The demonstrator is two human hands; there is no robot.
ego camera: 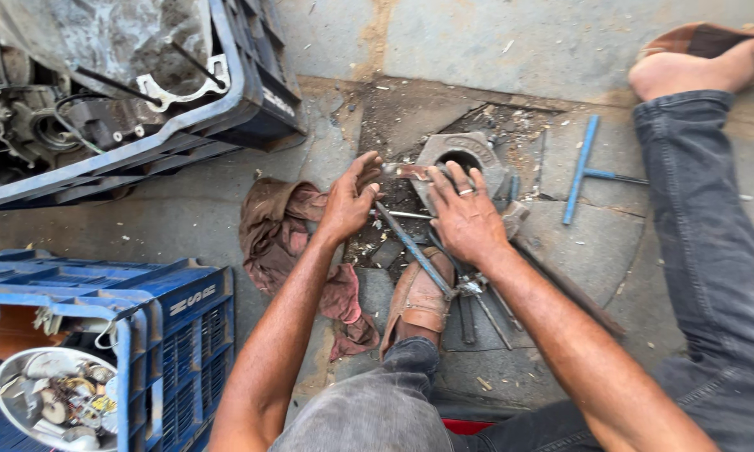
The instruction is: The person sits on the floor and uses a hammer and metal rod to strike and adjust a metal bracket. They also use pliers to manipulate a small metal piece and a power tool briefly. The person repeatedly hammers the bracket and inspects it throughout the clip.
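A person seated on a cracked concrete floor [494, 50] works with both bare hands over a grey metal housing with a round bore [465, 159], which lies on the floor just ahead of a brown sandal [419, 297] on the person's own foot. The left hand [350, 201] reaches in from the left, its fingers [367, 172] close together and closed on the end of a small rusty part [410, 172] at the housing's left edge; exactly how the tips grip it cannot be told. The right hand [465, 219], a ring on one finger, rests palm-down on the housing's near edge with its fingers [456, 180] slightly spread and flat against the metal. A blue-handled rod [412, 249] runs slantwise beneath the hands towards the sandal, among several other slim steel tools [481, 305]. A crumpled brown rag [280, 230] lies just left of the left hand. A blue T-handle wrench [582, 167] rests on the floor to the right, well apart from the housing. At upper left a blue plastic crate [226, 109] holds engine parts; at lower left a second blue crate [184, 318] stands beside a round metal dish of small parts [54, 402]. The person's jeans-clad leg [703, 251] stretches along the right side
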